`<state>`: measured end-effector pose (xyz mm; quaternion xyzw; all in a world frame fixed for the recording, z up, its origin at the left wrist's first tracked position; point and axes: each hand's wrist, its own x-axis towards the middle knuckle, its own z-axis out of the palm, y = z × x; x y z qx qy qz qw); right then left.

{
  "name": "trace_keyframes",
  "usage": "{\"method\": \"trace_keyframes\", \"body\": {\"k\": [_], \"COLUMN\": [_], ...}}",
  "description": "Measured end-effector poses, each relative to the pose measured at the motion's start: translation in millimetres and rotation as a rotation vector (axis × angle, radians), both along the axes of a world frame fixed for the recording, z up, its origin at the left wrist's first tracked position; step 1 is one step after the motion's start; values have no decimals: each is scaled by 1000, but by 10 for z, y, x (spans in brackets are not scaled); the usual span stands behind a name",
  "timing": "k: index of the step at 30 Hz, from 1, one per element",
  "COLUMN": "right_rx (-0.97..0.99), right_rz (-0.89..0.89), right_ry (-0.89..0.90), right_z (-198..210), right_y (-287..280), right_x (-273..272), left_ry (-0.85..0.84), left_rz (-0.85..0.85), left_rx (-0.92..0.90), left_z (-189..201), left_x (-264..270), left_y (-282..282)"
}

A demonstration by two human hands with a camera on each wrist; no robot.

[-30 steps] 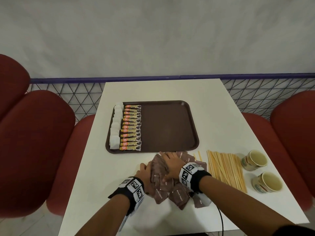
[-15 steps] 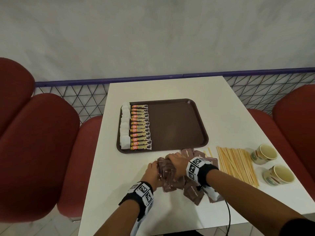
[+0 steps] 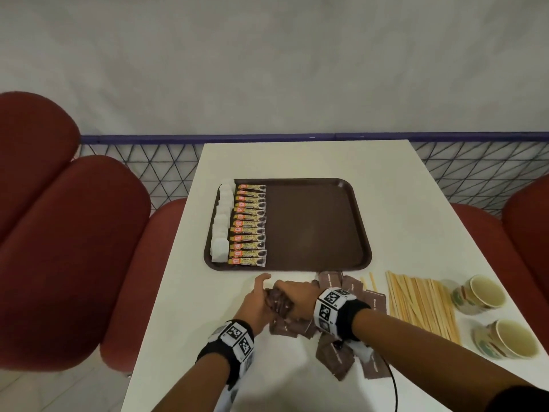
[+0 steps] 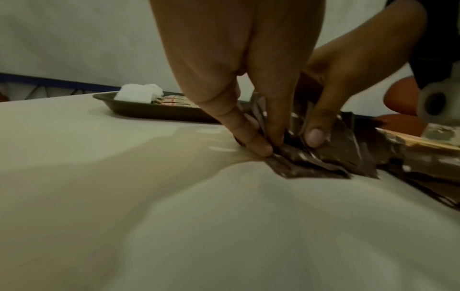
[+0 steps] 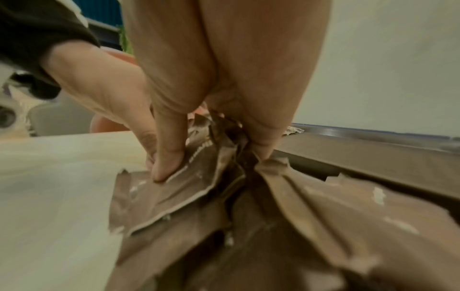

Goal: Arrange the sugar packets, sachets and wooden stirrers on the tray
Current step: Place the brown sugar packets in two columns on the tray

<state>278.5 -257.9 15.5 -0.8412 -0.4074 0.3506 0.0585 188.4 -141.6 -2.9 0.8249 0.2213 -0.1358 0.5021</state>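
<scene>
A brown tray [image 3: 315,227] lies on the white table [image 3: 312,162], with a column of white sugar packets [image 3: 221,224] and a column of orange-and-gold sachets [image 3: 248,230] along its left side. In front of the tray lies a heap of brown sachets [image 3: 335,355]. My left hand [image 3: 255,301] and right hand [image 3: 297,295] meet over the heap, each pinching a bunch of brown sachets [image 4: 293,157] [image 5: 199,187] between thumb and fingers. Wooden stirrers [image 3: 421,304] lie in a flat bundle to the right of the heap.
Two paper cups [image 3: 478,295] [image 3: 511,339] stand at the table's right edge beyond the stirrers. Red padded seats [image 3: 68,248] flank the table on both sides. A blue mesh railing [image 3: 166,171] runs behind the table's far edge.
Both hands have drawn a bunch of brown sachets together and moved it a little toward the tray's front edge. The head view has shifted slightly.
</scene>
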Motion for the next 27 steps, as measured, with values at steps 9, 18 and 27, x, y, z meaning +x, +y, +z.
{"method": "trace_keyframes", "body": {"k": [9, 18, 27], "right_rx": [250, 290, 405], "right_rz": [-278, -220, -302], "right_ry": [241, 432, 441], "right_z": [120, 533, 422], "right_y": [-254, -81, -45], "right_x": [258, 447, 484], "left_ry": [-87, -147, 141], "left_rz": [107, 334, 260], "left_rx": [8, -359, -884], "left_z": [16, 474, 510], "left_x": [-108, 430, 409], "left_y": [239, 261, 75]}}
